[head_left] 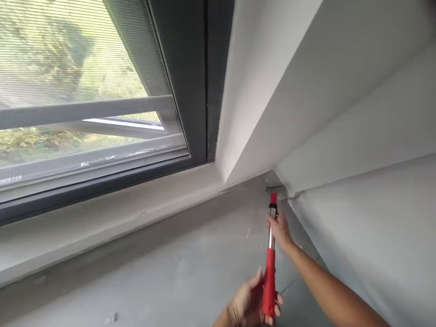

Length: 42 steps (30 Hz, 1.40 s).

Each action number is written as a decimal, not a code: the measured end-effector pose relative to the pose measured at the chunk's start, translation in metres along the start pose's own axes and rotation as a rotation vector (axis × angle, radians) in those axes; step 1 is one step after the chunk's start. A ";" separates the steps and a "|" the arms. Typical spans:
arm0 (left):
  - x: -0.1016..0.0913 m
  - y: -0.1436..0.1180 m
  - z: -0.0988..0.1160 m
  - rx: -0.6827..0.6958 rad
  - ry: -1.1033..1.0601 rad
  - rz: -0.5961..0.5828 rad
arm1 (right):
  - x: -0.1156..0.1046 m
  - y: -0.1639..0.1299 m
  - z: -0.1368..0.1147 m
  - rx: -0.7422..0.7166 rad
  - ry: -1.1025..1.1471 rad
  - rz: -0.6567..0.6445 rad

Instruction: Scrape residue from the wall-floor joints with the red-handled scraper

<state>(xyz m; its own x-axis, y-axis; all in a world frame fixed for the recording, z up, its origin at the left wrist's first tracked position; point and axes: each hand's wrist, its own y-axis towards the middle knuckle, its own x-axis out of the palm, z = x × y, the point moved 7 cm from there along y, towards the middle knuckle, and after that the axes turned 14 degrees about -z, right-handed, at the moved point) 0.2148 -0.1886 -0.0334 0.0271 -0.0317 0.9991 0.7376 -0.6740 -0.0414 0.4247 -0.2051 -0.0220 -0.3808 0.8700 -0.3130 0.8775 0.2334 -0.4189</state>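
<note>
A long-handled scraper point(271, 236) with a red grip, a bare metal shaft and a red head points up toward the corner. Its wide flat blade point(274, 189) lies at the top edge of the grey surface, where that meets the white walls; I cannot tell how firmly it touches. My right hand point(279, 228) is wrapped round the metal shaft just below the head. Lower down, my left hand point(250, 297) holds the red grip from beneath, its fingertips showing on the right side and its palm partly hidden behind the grip.
A dark-framed window point(190, 91) with a pleated screen fills the upper left, above a white sill point(136, 218). Angled white walls point(368, 118) close in on the right. Small light bits point(113, 317) mark the grey surface point(190, 259), and a rough crack point(295, 196) shows by the corner.
</note>
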 end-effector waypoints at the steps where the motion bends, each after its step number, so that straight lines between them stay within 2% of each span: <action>1: -0.003 0.006 -0.005 0.014 0.014 0.070 | -0.011 -0.002 0.000 -0.016 -0.120 0.077; 4: -0.013 0.026 -0.018 0.078 0.209 0.310 | -0.036 -0.005 0.006 -0.011 -0.365 0.180; 6: -0.014 0.036 -0.018 0.091 0.369 0.397 | -0.043 0.000 0.011 0.006 -0.421 0.170; 8: -0.011 0.038 -0.005 0.080 0.492 0.450 | -0.040 0.012 0.009 0.001 -0.421 0.126; 10: -0.007 0.032 0.022 0.061 0.562 0.495 | -0.029 0.032 -0.003 -0.038 -0.411 0.098; 13: 0.001 0.021 0.065 0.042 0.590 0.502 | -0.012 0.061 -0.027 -0.108 -0.432 0.130; 15: 0.004 0.018 0.077 0.046 0.590 0.498 | -0.009 0.069 -0.034 -0.130 -0.463 0.159; 17: 0.004 0.018 0.070 0.051 0.596 0.497 | -0.013 0.064 -0.029 -0.150 -0.485 0.159; 21: -0.004 0.025 0.043 0.025 0.594 0.495 | -0.026 0.054 -0.009 -0.162 -0.497 0.065; 23: -0.005 0.025 0.052 0.027 0.625 0.494 | -0.023 0.060 -0.013 -0.174 -0.508 0.044; 27: 0.000 0.017 0.085 0.063 0.652 0.493 | -0.012 0.080 -0.034 -0.186 -0.478 0.101; 33: 0.000 0.017 0.071 0.018 0.614 0.499 | -0.016 0.079 -0.021 -0.199 -0.390 0.077; 38: 0.003 0.011 0.099 0.036 0.658 0.473 | -0.007 0.092 -0.037 -0.149 -0.472 0.132; 40: 0.004 0.015 0.091 0.019 0.627 0.479 | -0.009 0.085 -0.038 -0.152 -0.472 0.129; 42: 0.006 0.024 0.064 0.010 0.609 0.499 | -0.020 0.066 -0.029 -0.169 -0.446 0.094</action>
<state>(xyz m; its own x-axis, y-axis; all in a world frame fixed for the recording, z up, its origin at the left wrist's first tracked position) 0.2756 -0.1573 -0.0284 -0.0157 -0.7293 0.6840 0.7416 -0.4673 -0.4812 0.4987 -0.1941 -0.0189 -0.3527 0.6284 -0.6934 0.9352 0.2618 -0.2385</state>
